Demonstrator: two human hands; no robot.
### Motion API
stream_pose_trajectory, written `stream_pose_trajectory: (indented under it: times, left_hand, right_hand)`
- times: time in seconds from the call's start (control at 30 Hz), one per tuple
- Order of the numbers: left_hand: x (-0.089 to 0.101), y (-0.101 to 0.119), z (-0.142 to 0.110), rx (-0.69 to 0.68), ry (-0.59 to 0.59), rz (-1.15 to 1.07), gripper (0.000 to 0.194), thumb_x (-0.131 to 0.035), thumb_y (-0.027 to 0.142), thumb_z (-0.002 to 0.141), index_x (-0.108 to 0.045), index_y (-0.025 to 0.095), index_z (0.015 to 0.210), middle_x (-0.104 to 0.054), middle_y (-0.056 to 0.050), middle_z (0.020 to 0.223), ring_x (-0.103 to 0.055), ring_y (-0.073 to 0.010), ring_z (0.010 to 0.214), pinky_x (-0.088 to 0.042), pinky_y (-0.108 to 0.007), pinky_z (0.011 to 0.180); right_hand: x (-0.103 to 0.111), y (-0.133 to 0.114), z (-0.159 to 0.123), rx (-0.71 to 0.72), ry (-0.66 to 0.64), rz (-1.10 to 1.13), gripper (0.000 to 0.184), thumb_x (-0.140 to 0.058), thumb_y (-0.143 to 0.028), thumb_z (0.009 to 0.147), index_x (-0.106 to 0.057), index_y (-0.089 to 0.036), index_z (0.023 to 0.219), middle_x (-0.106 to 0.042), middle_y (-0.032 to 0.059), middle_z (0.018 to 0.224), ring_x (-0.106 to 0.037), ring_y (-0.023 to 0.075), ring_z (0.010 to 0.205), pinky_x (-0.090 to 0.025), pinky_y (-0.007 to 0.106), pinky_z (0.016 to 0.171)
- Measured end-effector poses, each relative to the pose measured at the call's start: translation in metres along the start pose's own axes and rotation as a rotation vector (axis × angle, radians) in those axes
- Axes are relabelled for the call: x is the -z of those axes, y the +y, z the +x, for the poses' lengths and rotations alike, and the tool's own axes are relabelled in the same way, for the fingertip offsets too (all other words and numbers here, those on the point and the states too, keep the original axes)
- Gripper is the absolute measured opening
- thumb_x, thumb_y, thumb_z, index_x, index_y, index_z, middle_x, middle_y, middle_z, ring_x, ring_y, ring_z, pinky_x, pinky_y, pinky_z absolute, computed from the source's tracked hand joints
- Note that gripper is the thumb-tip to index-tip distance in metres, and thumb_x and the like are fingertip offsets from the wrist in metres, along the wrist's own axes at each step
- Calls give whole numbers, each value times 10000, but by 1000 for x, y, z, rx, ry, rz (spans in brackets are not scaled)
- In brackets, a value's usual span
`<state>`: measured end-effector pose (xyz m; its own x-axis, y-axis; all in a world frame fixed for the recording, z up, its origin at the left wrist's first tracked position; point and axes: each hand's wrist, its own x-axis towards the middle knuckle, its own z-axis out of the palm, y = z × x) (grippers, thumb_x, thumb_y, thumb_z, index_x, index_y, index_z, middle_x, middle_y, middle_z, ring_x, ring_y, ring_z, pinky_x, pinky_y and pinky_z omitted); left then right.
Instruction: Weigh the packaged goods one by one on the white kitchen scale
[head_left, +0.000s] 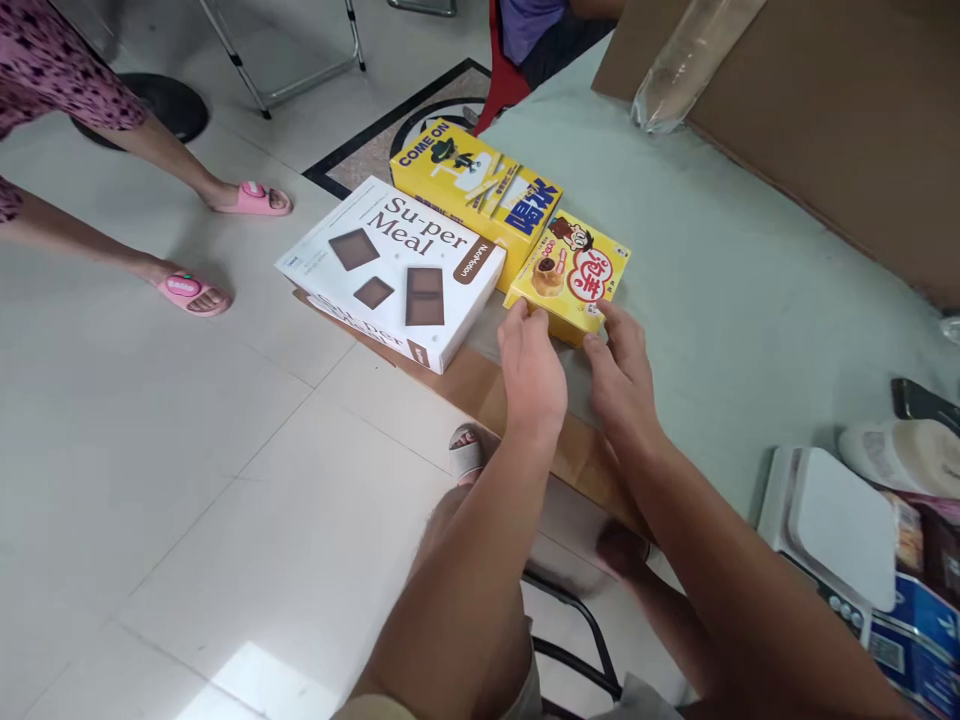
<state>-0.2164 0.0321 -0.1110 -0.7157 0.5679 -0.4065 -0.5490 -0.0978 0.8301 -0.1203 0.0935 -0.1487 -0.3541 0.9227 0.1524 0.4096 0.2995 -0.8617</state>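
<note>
A small yellow snack box [566,275] with a round cream-puff picture lies on the table near its edge. My left hand [531,368] has its fingers bent against the box's front left side. At the front right corner, my right hand [624,372] rests with thumb and forefinger on the same box; its other fingers are partly hidden. Directly behind it lies a larger yellow box [472,180] printed "COME ON". To the left is a white "Su-per Meal" box [390,265] with chocolate squares, overhanging the table edge.
The pale green table [720,300] has brown tape along its near edge. Tall cardboard [825,120] stands at the back right. A white scale [840,530] and several packages sit at the right. A person in pink slippers [251,198] stands left; another person sits behind the table.
</note>
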Motion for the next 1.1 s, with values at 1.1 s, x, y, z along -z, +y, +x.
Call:
stream_pose_trajectory:
  times: [1.1]
  left_hand:
    - [-262, -160, -302, -425, -1428, 912, 133, -590, 329, 890, -657, 214, 900, -745, -48, 1005, -669, -230, 982, -500, -375, 927]
  right_hand:
    - [483, 123, -264, -296, 915, -266, 385, -725, -477, 808, -691, -259, 1124, -746, 87, 1289, -696, 317, 1250, -539, 565, 1115]
